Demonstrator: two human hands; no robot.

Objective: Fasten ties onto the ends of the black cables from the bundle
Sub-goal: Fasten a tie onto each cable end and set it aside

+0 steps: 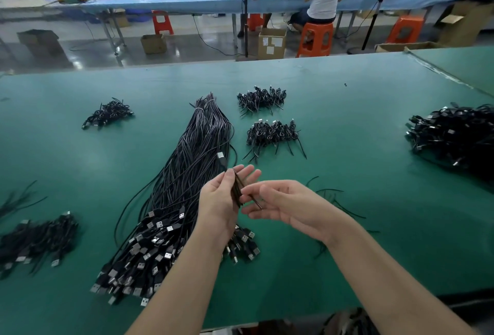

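Note:
A long bundle of black cables [187, 163] lies on the green table [347, 126], with its USB plugs [139, 257] fanned out toward me. My left hand [222, 206] holds a folded black cable [236, 190] against its palm under the thumb. That cable's plug [220, 156] sticks up above the fingers. My right hand [288, 206] is just to the right of it and pinches a thin black tie [257, 203] next to the folded cable.
Small piles of tied cables lie at the far middle [262, 99], just nearer than that [272, 134], far left [107, 115] and near left [34, 238]. A big heap [454, 136] sits at the right. Loose ties [336, 198] lie behind my right hand.

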